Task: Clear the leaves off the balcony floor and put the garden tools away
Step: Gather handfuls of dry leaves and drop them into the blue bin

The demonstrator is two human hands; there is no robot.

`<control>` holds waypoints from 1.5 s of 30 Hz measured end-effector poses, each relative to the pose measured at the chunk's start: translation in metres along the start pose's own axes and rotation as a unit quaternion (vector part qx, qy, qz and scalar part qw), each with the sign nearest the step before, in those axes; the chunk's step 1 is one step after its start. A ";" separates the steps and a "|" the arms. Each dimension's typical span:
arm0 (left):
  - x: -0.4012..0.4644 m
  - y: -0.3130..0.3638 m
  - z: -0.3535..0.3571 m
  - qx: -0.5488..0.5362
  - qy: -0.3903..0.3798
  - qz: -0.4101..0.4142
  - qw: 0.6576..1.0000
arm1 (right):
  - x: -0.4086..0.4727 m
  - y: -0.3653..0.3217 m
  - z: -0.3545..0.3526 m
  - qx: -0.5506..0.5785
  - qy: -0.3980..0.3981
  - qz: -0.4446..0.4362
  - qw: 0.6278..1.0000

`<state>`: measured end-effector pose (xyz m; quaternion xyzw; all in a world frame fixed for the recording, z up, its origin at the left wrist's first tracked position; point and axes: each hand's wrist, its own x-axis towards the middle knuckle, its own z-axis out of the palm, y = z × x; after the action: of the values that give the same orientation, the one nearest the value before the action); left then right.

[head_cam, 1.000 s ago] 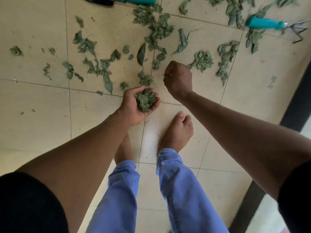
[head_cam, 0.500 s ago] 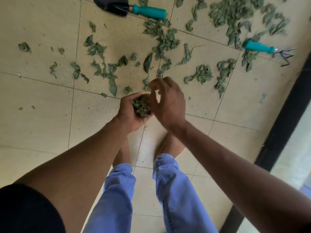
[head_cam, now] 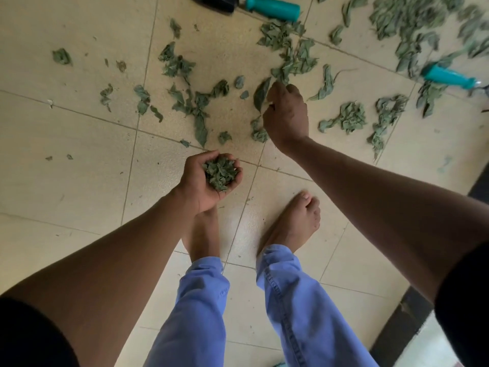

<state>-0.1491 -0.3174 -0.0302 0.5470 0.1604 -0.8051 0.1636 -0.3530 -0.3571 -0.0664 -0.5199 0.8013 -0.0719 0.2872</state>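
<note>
- Far out at nine o'clock a few small loose leaves (head_cam: 61,56) lie alone on the tiled floor (head_cam: 79,181). They are well apart from the big mess, so I think they will need their own reach.
- The left hand (head_cam: 203,181) sits near the middle, palm up like a little bowl. Its grip is curled round a pile of picked leaves (head_cam: 219,172). I think it is held like this so nothing falls out while more comes in.
- At twelve o'clock from that hand, a bunch of scattered leaves (head_cam: 193,102) lies flat on the floor, not yet picked up.
- At the top, near twelve o'clock, a trowel (head_cam: 254,5) with a teal handle lies on the floor. Nobody touches it, so putting it away is not done yet.
- The right hand (head_cam: 287,115) reaches out at one o'clock from the left hand, down among the leaves. Its fingertips (head_cam: 275,88) are bent toward a long dark leaf (head_cam: 262,95) just beside them. The back of the hand hides the grip, so I cannot tell if it pinches the leaf yet.
- Two bare feet (head_cam: 291,223) stand under the hands, at six o'clock, close to the mess so the arms can reach.
- At two o'clock lie crumpled leaf clumps (head_cam: 346,119), and past them a thick heap of leaves (head_cam: 404,19).
- Far at three o'clock a small rake (head_cam: 449,78) with a teal handle lies partly on leaves. It looks blurry.
- Most leaves are still down, so I think the job is early.
</note>
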 end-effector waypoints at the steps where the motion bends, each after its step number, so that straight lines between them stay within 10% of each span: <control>1: -0.001 0.001 -0.001 0.000 0.001 0.001 1.000 | 0.003 -0.005 -0.001 0.008 0.014 -0.014 1.000; 11: -0.006 0.021 -0.003 0.013 -0.015 -0.006 1.000 | 0.027 -0.018 0.000 -0.095 -0.041 0.001 0.995; 23: -0.044 0.014 0.006 -0.042 -0.003 0.020 0.999 | -0.090 -0.087 -0.072 0.169 -0.040 -0.113 0.978; 36: -0.112 0.012 0.003 -0.099 -0.073 0.108 0.986 | -0.159 -0.167 -0.085 0.023 -0.107 -0.150 0.983; 45: -0.089 0.018 -0.038 -0.160 -0.071 0.072 0.982 | -0.128 -0.106 -0.064 0.028 0.002 -0.013 1.000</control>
<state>-0.0792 -0.3088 0.0385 0.4650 0.2353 -0.7919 0.3182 -0.2663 -0.3047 0.0794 -0.5216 0.7929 -0.0996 0.2990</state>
